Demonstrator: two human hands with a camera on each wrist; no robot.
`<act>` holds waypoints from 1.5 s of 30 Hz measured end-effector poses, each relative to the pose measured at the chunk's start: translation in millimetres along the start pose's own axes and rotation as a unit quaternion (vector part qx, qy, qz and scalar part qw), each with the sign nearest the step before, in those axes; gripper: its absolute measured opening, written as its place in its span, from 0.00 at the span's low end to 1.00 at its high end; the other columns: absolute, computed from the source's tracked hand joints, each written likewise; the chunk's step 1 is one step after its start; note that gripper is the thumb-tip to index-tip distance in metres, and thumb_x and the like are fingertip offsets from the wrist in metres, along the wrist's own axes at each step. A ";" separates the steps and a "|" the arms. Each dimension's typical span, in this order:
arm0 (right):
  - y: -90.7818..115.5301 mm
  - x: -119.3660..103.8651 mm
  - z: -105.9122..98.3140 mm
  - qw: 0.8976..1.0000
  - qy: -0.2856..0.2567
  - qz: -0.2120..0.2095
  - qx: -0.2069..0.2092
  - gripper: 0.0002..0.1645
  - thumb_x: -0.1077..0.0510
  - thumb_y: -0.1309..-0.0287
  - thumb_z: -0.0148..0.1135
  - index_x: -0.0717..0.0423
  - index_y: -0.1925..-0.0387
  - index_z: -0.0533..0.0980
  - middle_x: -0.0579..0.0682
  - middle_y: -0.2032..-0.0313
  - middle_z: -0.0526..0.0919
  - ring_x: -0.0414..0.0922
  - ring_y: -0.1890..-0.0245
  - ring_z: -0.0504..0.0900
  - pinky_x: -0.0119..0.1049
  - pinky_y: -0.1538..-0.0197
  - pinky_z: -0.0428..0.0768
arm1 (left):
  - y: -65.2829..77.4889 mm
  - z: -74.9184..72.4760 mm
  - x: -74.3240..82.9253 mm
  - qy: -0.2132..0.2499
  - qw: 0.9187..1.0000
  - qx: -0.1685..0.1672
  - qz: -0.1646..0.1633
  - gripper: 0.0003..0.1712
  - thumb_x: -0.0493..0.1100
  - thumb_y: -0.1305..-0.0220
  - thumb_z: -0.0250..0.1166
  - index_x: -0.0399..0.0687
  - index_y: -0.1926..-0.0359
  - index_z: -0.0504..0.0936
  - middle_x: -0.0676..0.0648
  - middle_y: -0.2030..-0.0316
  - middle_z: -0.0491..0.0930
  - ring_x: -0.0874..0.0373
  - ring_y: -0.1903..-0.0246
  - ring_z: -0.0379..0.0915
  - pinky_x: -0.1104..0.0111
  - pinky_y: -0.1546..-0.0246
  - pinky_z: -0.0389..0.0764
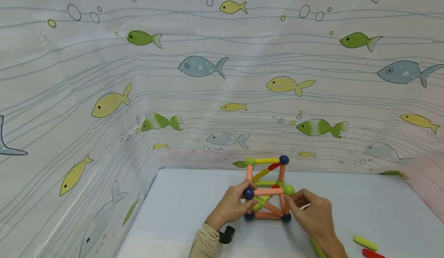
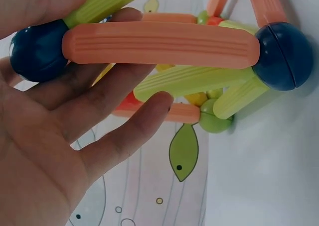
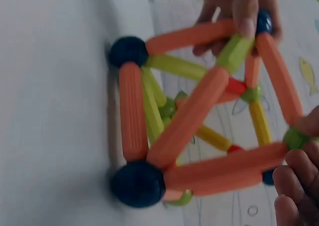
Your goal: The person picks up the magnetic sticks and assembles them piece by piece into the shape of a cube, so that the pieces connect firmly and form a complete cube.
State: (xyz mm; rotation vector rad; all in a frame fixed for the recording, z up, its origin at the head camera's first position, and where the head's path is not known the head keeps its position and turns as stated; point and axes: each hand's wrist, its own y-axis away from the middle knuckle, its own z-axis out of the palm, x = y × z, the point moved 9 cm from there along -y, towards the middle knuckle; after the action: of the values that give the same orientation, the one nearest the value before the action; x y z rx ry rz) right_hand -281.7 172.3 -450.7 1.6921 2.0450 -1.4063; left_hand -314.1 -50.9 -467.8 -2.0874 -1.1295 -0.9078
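Observation:
A frame of magnetic sticks and balls stands on the white table, with salmon sticks [image 1: 268,192] along its near face. My left hand [image 1: 230,204] is at the near upper-left corner, by a dark blue ball [image 1: 248,193]. Its thumb and fingers pinch the light green stick [image 3: 235,54] at the upper end of the near-face diagonal; the other fingers spread behind the face. At the opposite upper corner, my right hand [image 1: 313,213] pinches a green ball [image 1: 289,190]. Dark blue balls [image 3: 137,183] form the lower near corners. Yellow and red sticks show at the back.
A black curved piece [image 1: 227,235] lies near my left wrist. Loose on the table at the right are a green stick [image 1: 365,243] and a red stick [image 1: 373,253]. Another green stick [image 1: 317,248] is partly hidden by my right forearm. Fish-printed sheeting [image 1: 256,96] surrounds the table.

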 end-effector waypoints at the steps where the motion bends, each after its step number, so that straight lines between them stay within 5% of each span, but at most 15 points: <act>1: -2.5 10.7 -1.4 1.000 -0.014 0.021 -0.012 0.17 0.57 0.52 0.85 0.49 0.77 0.80 0.38 0.81 0.82 0.28 0.80 0.79 0.23 0.74 0.79 | -0.2 -0.2 0.3 0.001 1.000 0.000 -0.002 0.15 0.41 0.29 0.72 0.55 0.46 0.79 0.50 0.55 0.88 0.70 0.66 0.80 0.64 0.53 0.86; 7: -0.1 52.6 18.4 0.977 -0.065 0.115 -0.171 0.31 0.46 0.50 0.86 0.54 0.59 0.72 0.49 0.67 0.82 0.39 0.67 0.82 0.30 0.65 0.85 | -1.0 -0.3 -0.7 -0.001 1.000 -0.002 -0.008 0.15 0.41 0.29 0.72 0.56 0.46 0.79 0.51 0.58 0.88 0.69 0.70 0.81 0.63 0.54 0.86; 13: 9.0 57.5 45.4 0.954 -0.091 0.101 -0.266 0.46 0.48 0.52 0.87 0.55 0.36 0.72 0.51 0.50 0.85 0.47 0.52 0.84 0.33 0.54 0.86 | -0.5 0.8 -0.6 0.009 1.000 -0.003 -0.004 0.16 0.40 0.30 0.72 0.56 0.45 0.79 0.50 0.57 0.88 0.68 0.70 0.82 0.69 0.55 0.84; 19: 11.6 48.9 49.4 0.957 -0.111 0.051 -0.265 0.28 0.59 0.49 0.84 0.57 0.47 0.81 0.45 0.59 0.87 0.41 0.58 0.87 0.34 0.57 0.88 | -0.1 2.3 0.6 0.011 1.000 -0.003 0.002 0.13 0.39 0.29 0.71 0.56 0.48 0.81 0.48 0.55 0.89 0.64 0.72 0.84 0.70 0.57 0.84; 28: 15.2 55.2 58.3 0.951 -0.113 0.061 -0.282 0.14 0.62 0.48 0.82 0.53 0.62 0.83 0.46 0.60 0.89 0.41 0.58 0.88 0.35 0.57 0.89 | -0.2 3.1 0.8 0.011 1.000 -0.002 0.002 0.12 0.38 0.29 0.71 0.54 0.48 0.81 0.47 0.53 0.89 0.62 0.74 0.84 0.74 0.61 0.82; 33: 19.0 60.1 63.4 0.941 -0.117 0.069 -0.310 0.14 0.61 0.45 0.81 0.54 0.59 0.84 0.47 0.58 0.90 0.39 0.60 0.86 0.34 0.58 0.88 | 0.8 -0.7 0.2 -0.025 1.000 0.001 -0.009 0.19 0.42 0.29 0.72 0.58 0.42 0.78 0.52 0.52 0.89 0.68 0.63 0.82 0.63 0.53 0.86; 37: 20.5 63.4 64.3 0.938 -0.108 0.071 -0.323 0.19 0.58 0.47 0.83 0.53 0.54 0.85 0.44 0.58 0.89 0.38 0.60 0.85 0.31 0.61 0.85 | 3.9 -10.1 -1.3 -0.065 0.998 0.011 -0.023 0.34 0.47 0.32 0.75 0.61 0.31 0.69 0.55 0.54 0.88 0.65 0.56 0.82 0.61 0.49 0.83; 41: 21.3 65.0 65.8 0.937 -0.097 0.067 -0.330 0.24 0.57 0.52 0.86 0.51 0.53 0.84 0.43 0.58 0.89 0.39 0.59 0.84 0.31 0.62 0.83 | 8.0 -17.7 -8.4 -0.094 0.994 0.021 -0.057 0.44 0.49 0.38 0.79 0.55 0.29 0.63 0.51 0.57 0.86 0.55 0.58 0.83 0.64 0.57 0.81; 45: 22.5 64.2 69.1 0.937 -0.091 0.056 -0.333 0.24 0.60 0.55 0.87 0.51 0.57 0.82 0.46 0.56 0.89 0.39 0.59 0.84 0.31 0.61 0.84 | 9.9 -7.4 -22.4 -0.145 0.984 -0.015 -0.107 0.38 0.50 0.43 0.83 0.50 0.39 0.71 0.47 0.61 0.86 0.57 0.67 0.80 0.66 0.67 0.79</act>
State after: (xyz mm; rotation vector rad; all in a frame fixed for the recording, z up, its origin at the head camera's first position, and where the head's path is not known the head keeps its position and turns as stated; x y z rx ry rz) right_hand -315.9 166.5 -541.2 1.3003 1.9627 -0.6741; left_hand -316.7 -71.5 -482.7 -2.2034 -1.5234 -0.7344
